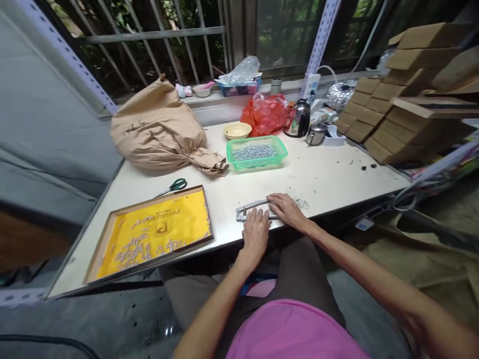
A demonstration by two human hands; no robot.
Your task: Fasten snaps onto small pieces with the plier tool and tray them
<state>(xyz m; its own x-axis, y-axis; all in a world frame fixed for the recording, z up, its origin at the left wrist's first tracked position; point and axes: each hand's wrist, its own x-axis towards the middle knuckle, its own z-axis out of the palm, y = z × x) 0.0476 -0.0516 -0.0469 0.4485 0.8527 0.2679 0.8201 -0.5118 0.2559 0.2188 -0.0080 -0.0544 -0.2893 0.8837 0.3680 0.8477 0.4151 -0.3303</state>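
Your left hand [256, 230] curls at the sprung metal hand tool [240, 215] on the table [307, 174], your right hand [288, 209] over its handles; whether either pinches, I can't tell. Seemingly partway: metal pieces [135, 249] in the yellow-lined tray [187, 214], many more in the green basket [259, 163].

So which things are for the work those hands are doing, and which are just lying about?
Probably for the work:
silver hand tool, with left hand and right hand on it
yellow tray with small pieces
green basket of small metal pieces

Probably just lying about:
red plastic bag
pale yellow bowl
dark kettle
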